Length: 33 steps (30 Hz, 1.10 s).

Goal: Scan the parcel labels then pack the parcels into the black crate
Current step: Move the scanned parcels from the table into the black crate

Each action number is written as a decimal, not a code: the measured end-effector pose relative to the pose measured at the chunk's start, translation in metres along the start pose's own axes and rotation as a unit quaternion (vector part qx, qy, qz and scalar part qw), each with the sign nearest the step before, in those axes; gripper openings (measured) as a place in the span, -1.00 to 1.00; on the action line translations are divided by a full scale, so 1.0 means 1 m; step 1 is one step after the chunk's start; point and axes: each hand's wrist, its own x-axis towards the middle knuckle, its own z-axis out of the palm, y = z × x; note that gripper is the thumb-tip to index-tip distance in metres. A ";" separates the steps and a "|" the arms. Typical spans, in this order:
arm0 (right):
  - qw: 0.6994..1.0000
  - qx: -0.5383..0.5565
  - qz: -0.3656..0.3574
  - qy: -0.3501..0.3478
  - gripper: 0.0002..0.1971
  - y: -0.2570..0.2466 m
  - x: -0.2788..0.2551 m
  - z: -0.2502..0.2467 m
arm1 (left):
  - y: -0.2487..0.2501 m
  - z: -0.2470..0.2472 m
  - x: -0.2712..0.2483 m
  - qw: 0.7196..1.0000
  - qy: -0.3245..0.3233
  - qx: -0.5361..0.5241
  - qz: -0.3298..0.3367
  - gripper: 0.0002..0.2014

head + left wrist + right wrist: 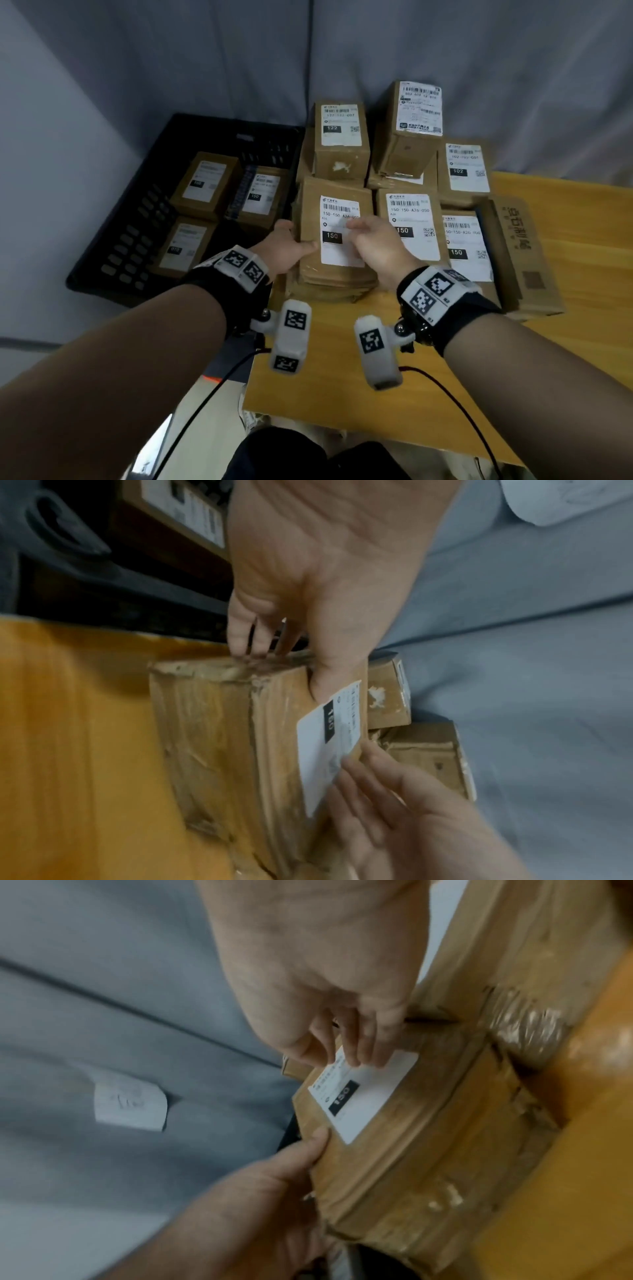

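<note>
A taped brown parcel [310, 205] with a white "150" label [337, 255] lies at the front left of the parcel pile on the wooden table. My left hand [294, 240] grips its left edge, thumb on top and fingers down the side [260, 639]. My right hand [363, 233] hovers over the label, its straight fingertips [359, 1053] touching the label's upper part. The same parcel [212, 737] [411, 1150] fills both wrist views. The black crate [137, 222] stands just left of the table and holds three labelled parcels [205, 185].
Several more labelled parcels crowd behind and right of it, among them a "122" box [339, 137], a tall box [416, 113] and a box on its side [524, 253]. Bare table [342, 377] lies in front. A grey curtain hangs behind.
</note>
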 end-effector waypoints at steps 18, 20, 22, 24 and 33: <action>0.989 0.112 0.053 -0.084 -0.45 0.022 -0.028 -0.029 | 0.004 -0.022 -0.022 0.978 -0.006 -0.192 0.079 -0.73; 0.978 0.179 0.022 -0.102 -0.42 0.019 -0.027 -0.028 | 0.006 -0.029 -0.033 0.970 -0.022 -0.217 0.111 -0.87; 0.974 0.198 -0.013 -0.109 -0.42 0.014 -0.026 -0.022 | 0.007 -0.039 -0.042 0.962 -0.018 -0.234 0.137 -0.88; 0.976 0.189 -0.025 -0.106 -0.27 0.005 -0.025 -0.010 | 0.005 -0.054 -0.045 0.960 0.010 -0.237 0.150 -0.87; 0.974 0.211 -0.024 -0.076 0.02 -0.047 -0.019 0.090 | -0.029 -0.151 -0.034 0.973 0.136 -0.145 0.117 -0.82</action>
